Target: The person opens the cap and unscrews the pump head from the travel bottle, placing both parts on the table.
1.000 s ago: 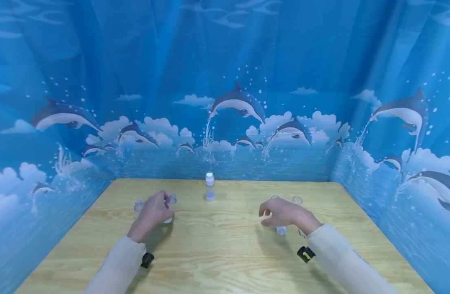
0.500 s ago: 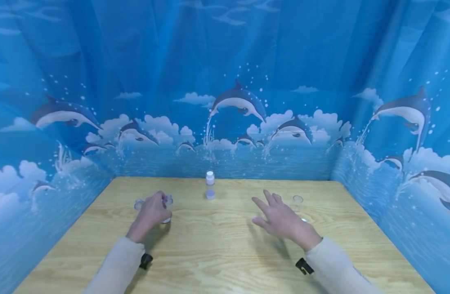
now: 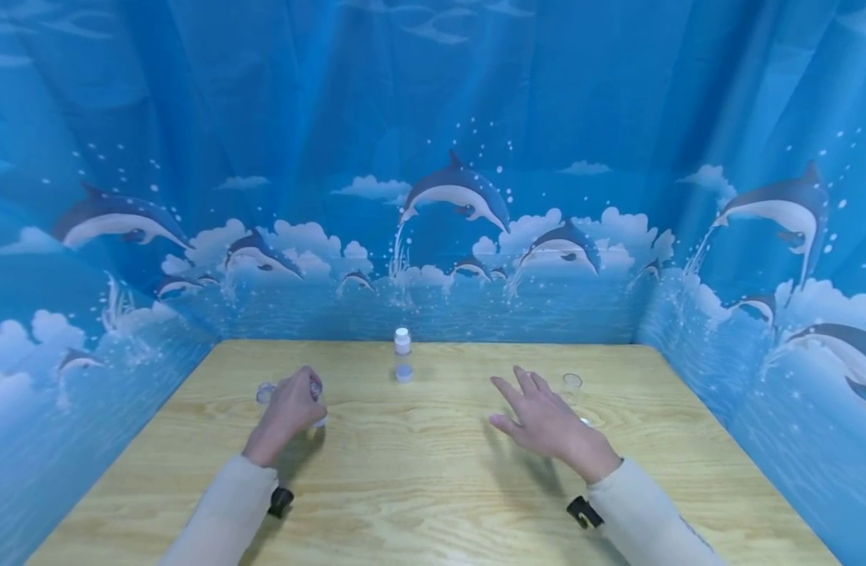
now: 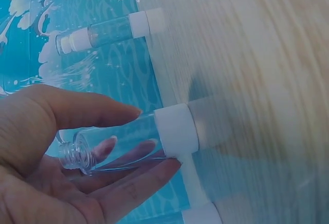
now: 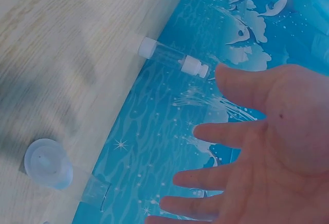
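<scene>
Holds a clear, white-bottomed bottle (image 4: 136,131) upright on the bench (image 3: 418,479) in the grip of the left hand (image 3: 287,413), and spreads the right hand (image 3: 547,424) wide above the bench near a clear tube (image 5: 61,170).

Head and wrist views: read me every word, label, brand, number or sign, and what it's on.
No readable text anywhere.
Bottle in the left hand: no lettering visible.
White-topped bottle at the back: none visible.
Right sleeve: dark mark, too small to read.
Black device at the right wrist: pale mark, too blurred to read.
</scene>
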The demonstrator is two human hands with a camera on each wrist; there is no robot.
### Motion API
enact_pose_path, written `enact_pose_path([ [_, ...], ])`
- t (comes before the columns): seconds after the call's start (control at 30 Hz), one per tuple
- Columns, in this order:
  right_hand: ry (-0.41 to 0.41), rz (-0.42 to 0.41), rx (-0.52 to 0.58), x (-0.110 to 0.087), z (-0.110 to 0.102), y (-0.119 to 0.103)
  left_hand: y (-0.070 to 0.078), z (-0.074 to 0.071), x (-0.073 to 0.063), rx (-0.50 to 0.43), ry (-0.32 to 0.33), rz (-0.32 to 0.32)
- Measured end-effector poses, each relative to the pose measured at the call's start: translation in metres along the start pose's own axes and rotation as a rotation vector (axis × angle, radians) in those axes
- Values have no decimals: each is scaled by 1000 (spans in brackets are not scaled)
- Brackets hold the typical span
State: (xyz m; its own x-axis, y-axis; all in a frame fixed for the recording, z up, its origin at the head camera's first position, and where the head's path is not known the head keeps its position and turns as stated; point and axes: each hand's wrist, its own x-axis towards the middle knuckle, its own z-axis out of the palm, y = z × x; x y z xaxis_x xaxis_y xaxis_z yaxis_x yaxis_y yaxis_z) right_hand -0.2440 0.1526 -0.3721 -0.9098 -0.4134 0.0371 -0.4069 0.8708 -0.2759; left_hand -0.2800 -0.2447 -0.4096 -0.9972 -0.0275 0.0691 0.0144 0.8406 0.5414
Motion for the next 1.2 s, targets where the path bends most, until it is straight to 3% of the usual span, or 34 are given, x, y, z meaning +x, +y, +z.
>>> enact_pose_path([
  [0.2, -35, 25, 27, 0, -4, 1, 1, -3, -1, 30, 12, 30],
  [0.37, -46, 40, 38, 0, -9, 3, 5, -7, -3, 2, -36, 3],
  [0.43, -49, 41, 44, 0, -11, 3, 9, -11, -5, 16, -25, 9],
  [0.6, -49, 36, 41, 0, -14, 5, 30, -21, -8, 28, 74, 86],
  [0.7, -45, 25, 40, 0, -15, 4, 48, -21, -6, 5, 84, 119],
  [0.9, -31, 4, 66, 0, -19, -2, 73, 2, 16, -49, 36, 119],
  [1.2, -34, -8, 123, 1, -20, -6, 71, 44, 54, -166, -37, 84],
])
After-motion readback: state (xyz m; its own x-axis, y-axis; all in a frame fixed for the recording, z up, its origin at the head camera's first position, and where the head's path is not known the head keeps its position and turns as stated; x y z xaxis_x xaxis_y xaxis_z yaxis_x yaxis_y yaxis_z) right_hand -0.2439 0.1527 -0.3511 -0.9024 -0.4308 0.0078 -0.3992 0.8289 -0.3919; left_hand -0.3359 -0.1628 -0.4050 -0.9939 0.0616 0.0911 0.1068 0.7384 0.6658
